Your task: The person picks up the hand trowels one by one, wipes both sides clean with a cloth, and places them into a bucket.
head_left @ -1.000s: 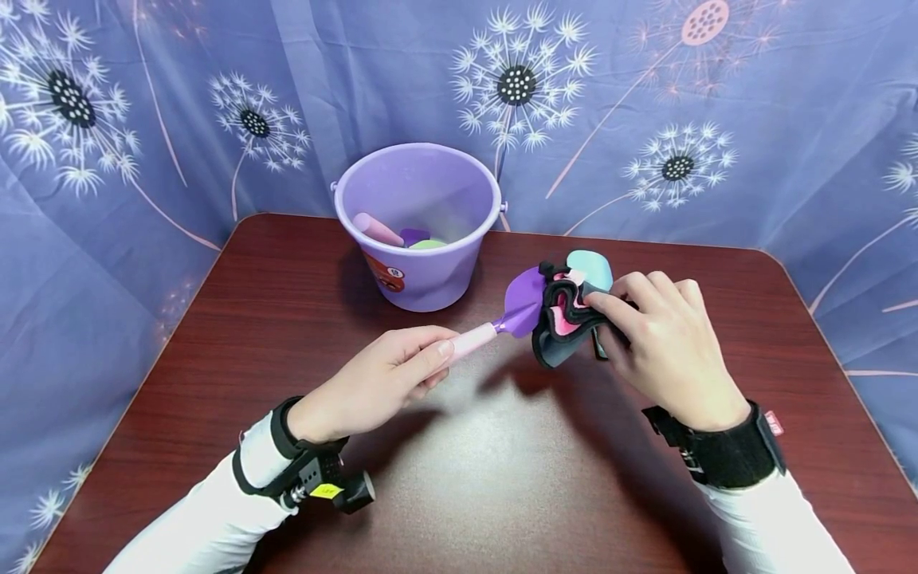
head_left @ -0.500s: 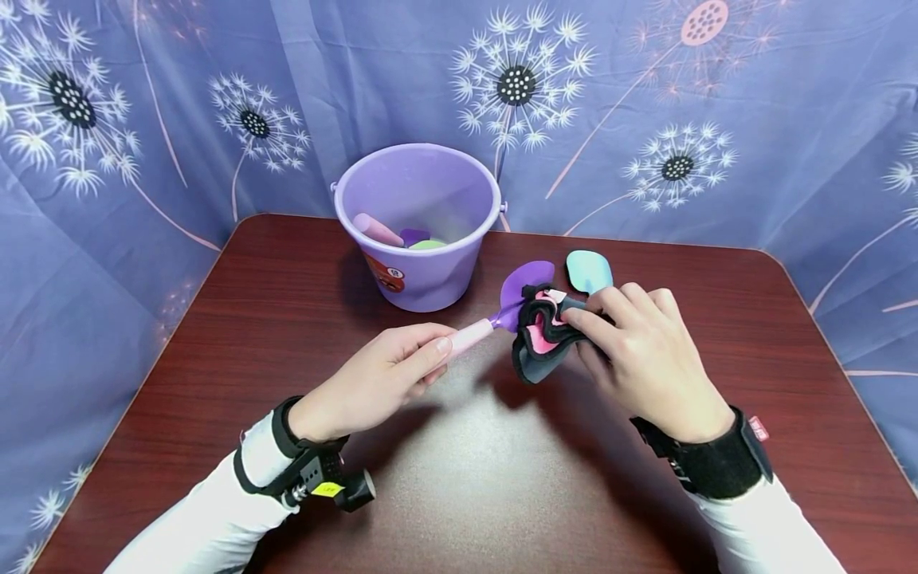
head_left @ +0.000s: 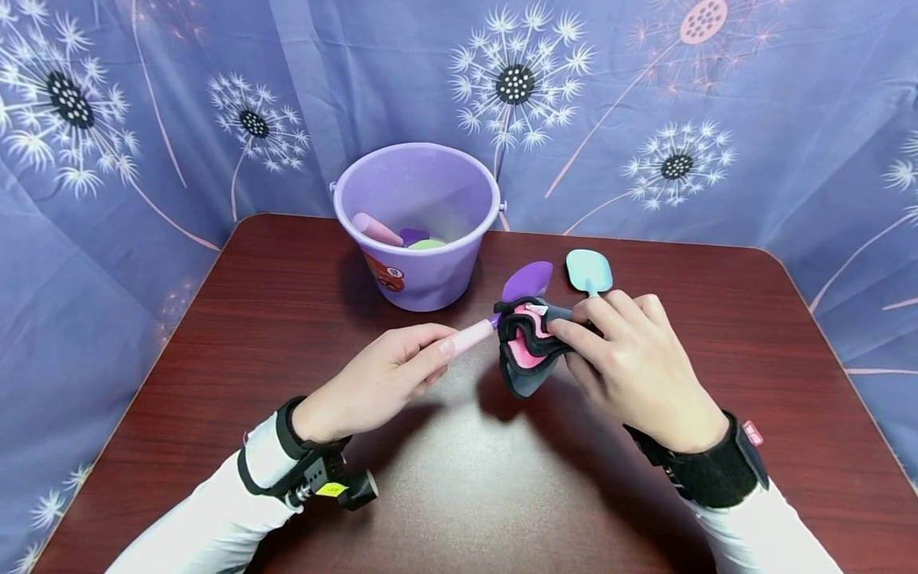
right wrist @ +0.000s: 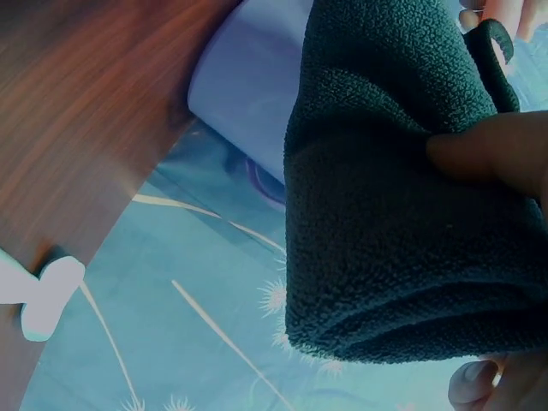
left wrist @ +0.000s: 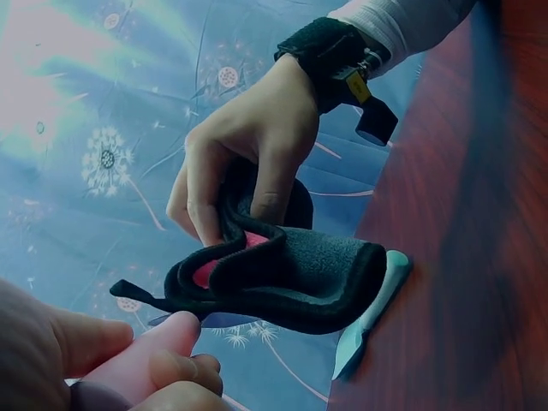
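Observation:
My left hand (head_left: 380, 383) grips the pale pink handle of a toy shovel (head_left: 529, 281), whose purple blade points away to the right. A folded cloth (head_left: 527, 351), grey with black edging and a pink inner side, is pinched between the thumb and fingers of my right hand (head_left: 638, 359). It overlaps the shovel's neck and the lower part of the blade, hiding them in the head view. In the left wrist view the cloth (left wrist: 325, 265) sits right at the end of the pink handle (left wrist: 154, 355). The right wrist view shows my thumb (right wrist: 488, 154) pressing the grey side.
A purple bucket (head_left: 459, 263) stands at the back, with a pink handle (head_left: 377, 229) and purple and green pieces inside. Beyond my right hand lies a light blue shovel (head_left: 589, 269). A patterned curtain (head_left: 402, 72) hangs behind the brown table (head_left: 272, 303).
My right hand has brought the cloth left and toward me, from beside the blade down to the shovel's neck. More of the light blue shovel shows. My left hand has barely moved.

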`<act>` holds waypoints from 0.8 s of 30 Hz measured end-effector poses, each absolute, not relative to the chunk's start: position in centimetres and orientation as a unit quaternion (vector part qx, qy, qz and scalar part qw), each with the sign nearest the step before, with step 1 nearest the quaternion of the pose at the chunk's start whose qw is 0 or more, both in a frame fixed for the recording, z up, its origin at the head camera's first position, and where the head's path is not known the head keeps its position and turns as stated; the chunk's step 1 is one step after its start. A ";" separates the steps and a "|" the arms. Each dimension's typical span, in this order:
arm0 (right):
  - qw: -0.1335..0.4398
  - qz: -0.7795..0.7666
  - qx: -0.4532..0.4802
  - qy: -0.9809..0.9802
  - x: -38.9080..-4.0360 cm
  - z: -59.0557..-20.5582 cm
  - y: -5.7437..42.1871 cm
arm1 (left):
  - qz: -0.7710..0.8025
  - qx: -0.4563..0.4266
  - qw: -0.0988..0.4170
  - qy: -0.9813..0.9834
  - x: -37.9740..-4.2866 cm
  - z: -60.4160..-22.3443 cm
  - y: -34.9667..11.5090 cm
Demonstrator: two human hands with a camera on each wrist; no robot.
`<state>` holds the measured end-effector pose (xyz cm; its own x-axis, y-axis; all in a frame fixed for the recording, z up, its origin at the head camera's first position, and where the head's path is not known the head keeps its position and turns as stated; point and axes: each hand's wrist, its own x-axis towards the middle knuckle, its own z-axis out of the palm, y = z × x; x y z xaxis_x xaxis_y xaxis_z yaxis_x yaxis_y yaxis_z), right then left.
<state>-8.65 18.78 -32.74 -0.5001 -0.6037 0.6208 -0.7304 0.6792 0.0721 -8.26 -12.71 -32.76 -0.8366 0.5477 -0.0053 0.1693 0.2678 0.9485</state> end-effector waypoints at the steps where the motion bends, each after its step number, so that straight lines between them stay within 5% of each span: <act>1: 0.318 0.101 0.388 -0.859 -8.6 -32.7 18.7 | 0.555 0.233 0.164 0.781 -8.3 -32.7 -12.7; 24: 0.357 0.116 0.358 -0.855 -9.8 -32.5 20.6 | 0.476 0.243 0.125 0.836 -8.2 -32.0 -13.3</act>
<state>-9.79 20.56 -32.46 -0.4888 -0.5293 0.6934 -0.6950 0.7168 0.0572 -8.18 -13.29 -32.02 -0.8512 0.5243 0.0230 0.2869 0.4283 0.8569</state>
